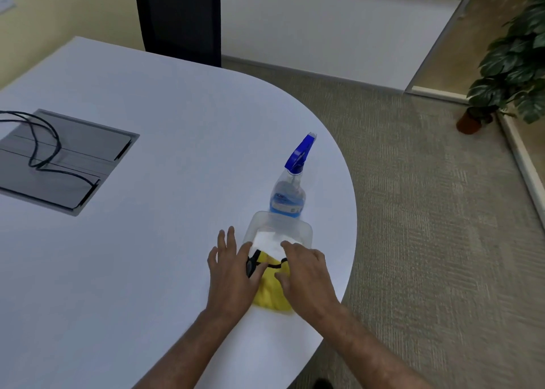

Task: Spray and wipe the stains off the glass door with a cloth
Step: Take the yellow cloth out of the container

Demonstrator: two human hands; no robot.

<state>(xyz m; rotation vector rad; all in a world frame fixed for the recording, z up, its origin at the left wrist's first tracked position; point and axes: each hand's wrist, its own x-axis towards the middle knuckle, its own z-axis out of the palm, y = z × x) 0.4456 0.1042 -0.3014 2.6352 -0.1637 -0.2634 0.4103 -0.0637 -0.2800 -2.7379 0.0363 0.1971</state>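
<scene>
Worktop: white, rounded at the far right end, smooth and matte. Set flush into its left part, a grey cable hatch with a black cable looped across it.

Room: grey-beige carpet to the right of the worktop; pale wall with a white skirting beyond. A black chair back stands upright behind the worktop's far edge. A potted plant with broad dark leaves stands in the far right corner, well apart from the worktop.

Spray bottle: clear, with blue liquid in the lower part and a blue trigger head, standing near the right edge of the worktop.

Container: clear plastic, just in front of the bottle and touching or nearly touching its base; something white lies inside.

Cloth: yellow, bunched, with black trim at its far end, lying on the worktop against the near side of the container, between the two hands.

Left hand: palm down, fingers spread, resting on the worktop and the cloth's left edge.

Right hand: palm down over the cloth's right part, fingers loosely curled, fingertips at the container's near rim; whether it grips anything cannot be told.
</scene>
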